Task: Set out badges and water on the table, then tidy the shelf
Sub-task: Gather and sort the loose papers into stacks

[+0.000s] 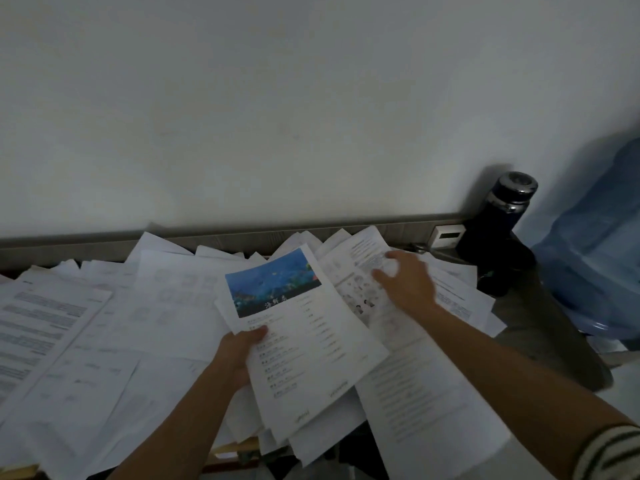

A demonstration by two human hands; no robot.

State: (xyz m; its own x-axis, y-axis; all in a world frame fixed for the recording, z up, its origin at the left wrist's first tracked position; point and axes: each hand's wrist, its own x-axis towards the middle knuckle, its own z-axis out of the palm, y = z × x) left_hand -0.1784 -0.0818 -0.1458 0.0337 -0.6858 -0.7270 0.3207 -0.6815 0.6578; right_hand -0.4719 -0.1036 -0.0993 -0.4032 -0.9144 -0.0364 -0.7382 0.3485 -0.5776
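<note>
Loose printed sheets (104, 327) lie overlapping in a flat mess; left hand (235, 355) grips a tilted stack (311, 358), its top page showing a blue underwater photo above text lines.

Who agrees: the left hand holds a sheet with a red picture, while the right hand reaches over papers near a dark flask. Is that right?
No. In the head view the picture on the sheet held by the left hand is blue, not red. The right hand does reach over papers near the dark flask.
</note>
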